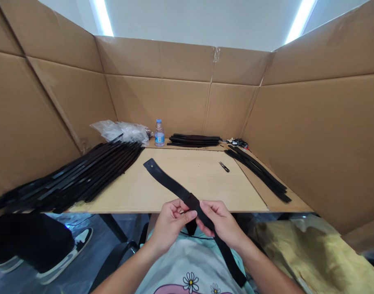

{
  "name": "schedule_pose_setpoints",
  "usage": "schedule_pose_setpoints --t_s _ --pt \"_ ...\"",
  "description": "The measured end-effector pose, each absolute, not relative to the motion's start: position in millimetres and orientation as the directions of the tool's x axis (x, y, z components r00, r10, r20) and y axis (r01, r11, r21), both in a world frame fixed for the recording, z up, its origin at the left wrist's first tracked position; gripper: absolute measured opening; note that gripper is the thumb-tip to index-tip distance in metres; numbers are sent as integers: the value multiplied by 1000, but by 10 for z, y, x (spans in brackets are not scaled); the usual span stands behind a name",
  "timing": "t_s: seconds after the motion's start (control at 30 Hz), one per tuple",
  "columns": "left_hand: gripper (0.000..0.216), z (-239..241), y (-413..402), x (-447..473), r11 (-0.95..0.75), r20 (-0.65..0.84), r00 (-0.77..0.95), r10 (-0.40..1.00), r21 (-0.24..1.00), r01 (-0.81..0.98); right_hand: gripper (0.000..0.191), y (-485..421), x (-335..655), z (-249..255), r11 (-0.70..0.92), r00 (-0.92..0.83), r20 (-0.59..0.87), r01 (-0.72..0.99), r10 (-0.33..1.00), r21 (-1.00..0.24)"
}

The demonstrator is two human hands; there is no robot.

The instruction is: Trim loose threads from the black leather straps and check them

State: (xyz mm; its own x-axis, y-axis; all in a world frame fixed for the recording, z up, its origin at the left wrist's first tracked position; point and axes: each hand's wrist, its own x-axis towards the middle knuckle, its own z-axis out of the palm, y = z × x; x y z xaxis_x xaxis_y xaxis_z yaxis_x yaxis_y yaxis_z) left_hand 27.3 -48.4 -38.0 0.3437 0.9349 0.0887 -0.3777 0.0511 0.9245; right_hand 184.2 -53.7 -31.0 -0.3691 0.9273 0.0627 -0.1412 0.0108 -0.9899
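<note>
Cardboard walls (180, 102) are boxing in a table (202, 179) while the left hand (170, 226) and right hand (222, 224) are pinching a black strap (171, 183) between fingers and thumbs, seemingly steadying it.

- strap (171, 183): solid black, no pattern at all
- bench (199, 175): pale tan top
- cardboard walls (180, 102): plain brown
- water bottle (159, 134): clear, with blue cap and label
- shirt (189, 265): pale mint and white, daisy print, bit of pink
- sneaker (82, 241): black and white
- cloth (309, 257): mustard yellow
</note>
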Motion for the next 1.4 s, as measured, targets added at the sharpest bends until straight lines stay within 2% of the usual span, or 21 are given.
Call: schedule_pose_setpoints --t_s 0.1,0.43,0.7,0.83,0.93,1.03,1.17,1.3,1.4 --pt "29 -410 -482 284 29 70 272 960 938 -345 52 -522 1818 -333 -37 -312 2 -121 950 -992" --pt "34 -448 -483 278 19 80 263 961 935 -354 60 -573 1756 -272 -98 -235 -83 -55 969 -994" --pt "44 -420 -405 258 9 45 161 986 947 -321 53 -539 1719 -314 -119 -271 -47 -254 961 -960" --pt "44 -405 -380 246 -29 61 102 993 955 -295 44 -513 1761 -323 -39 -293 34 -239 956 -970" --pt "38 -399 -382 250 -24 85 161 983 938 -346 35 -494 1795 -358 15 -261 74 -221 962 -975" --pt "37 -386 -382 253 -18 111 228 967 926 -376 44 -470 1804 -398 0 -302 69 -222 951 -975" --pt "36 -357 -363 228 55 82 338 938 924 -378 30 -467 1786 -432 1 -376 73 -191 924 -982" --pt "29 -325 -324 185 96 62 421 905 934 -343 40 -500 1784 -460 -50 -415 23 -164 909 -985" --pt "25 -318 -307 167 108 54 457 888 941 -322 40 -514 1809 -447 6 -437 61 -126 897 -992"
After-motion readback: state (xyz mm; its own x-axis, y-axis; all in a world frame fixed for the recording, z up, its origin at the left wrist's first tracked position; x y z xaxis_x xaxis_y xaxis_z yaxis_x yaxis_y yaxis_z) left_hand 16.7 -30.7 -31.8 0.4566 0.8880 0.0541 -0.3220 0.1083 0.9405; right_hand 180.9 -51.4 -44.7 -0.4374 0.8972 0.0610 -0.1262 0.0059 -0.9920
